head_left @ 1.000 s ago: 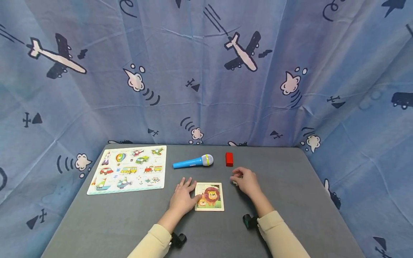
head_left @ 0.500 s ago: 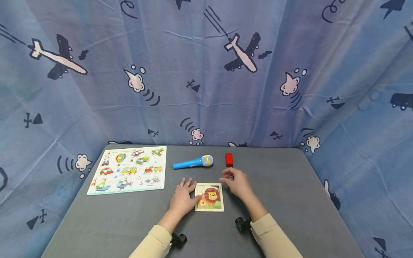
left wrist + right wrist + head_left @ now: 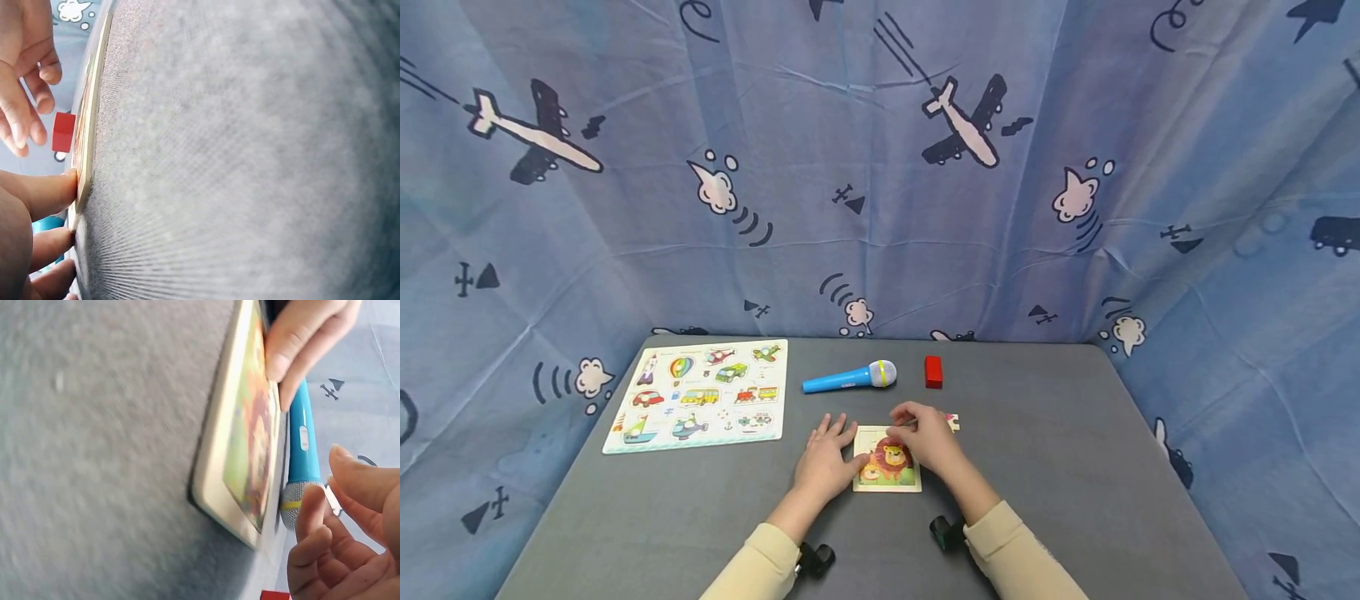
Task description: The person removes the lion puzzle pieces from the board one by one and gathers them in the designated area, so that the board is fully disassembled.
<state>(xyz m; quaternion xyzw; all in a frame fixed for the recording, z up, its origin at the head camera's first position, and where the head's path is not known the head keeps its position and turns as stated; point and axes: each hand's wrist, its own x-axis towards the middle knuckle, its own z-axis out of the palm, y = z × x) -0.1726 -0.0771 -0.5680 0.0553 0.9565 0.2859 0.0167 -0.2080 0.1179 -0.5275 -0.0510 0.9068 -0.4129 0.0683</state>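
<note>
A small square puzzle board with a lion picture lies on the table in the head view. My left hand rests flat beside it with spread fingers, its thumb on the left edge. In the left wrist view that thumb presses against the board's rim. Above the board's upper right corner hovers my right hand, fingers loosely bent. The wrist views show nothing between its fingers, which stand apart. A small puzzle piece lies just right of this hand, partly covered by it.
A blue toy microphone lies behind the puzzle, with a red block to its right. At the left is a flat board with vehicle pictures. A patterned blue curtain hangs behind the grey table.
My right hand has moved left, from beside the puzzle piece to over the board's upper right corner, uncovering that piece. My left hand has stayed in place.
</note>
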